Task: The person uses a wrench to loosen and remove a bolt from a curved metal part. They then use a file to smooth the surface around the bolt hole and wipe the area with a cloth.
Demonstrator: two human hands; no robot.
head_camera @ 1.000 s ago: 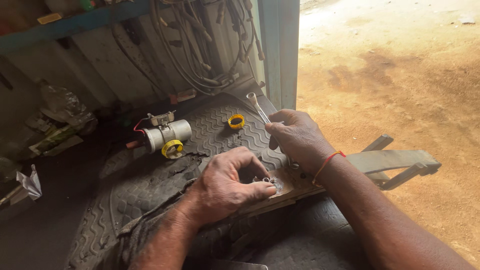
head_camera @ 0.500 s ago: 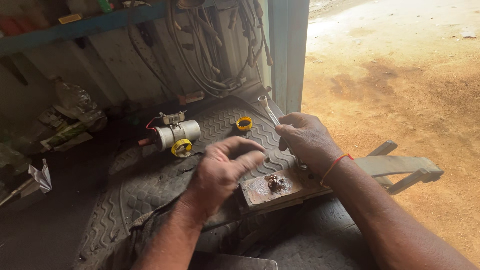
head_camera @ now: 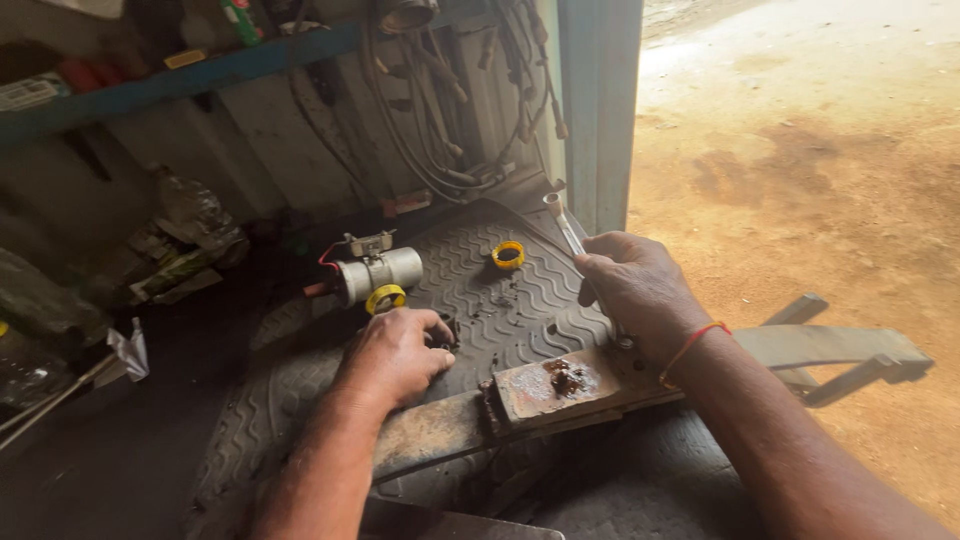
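- On the blue shelf up left I see a small flat yellow label or tag, oblong.
- Beside it stands a green package with a red patch, cut off by the frame.
- At the far left edge sits a pale ribbed carton.
- No signs or screens that I can make out.

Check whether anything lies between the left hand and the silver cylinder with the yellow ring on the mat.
Nothing visible does. The left hand rests on the ribbed mat just below the silver cylinder; only bare mat separates them. The loose yellow ring lies off to the side.
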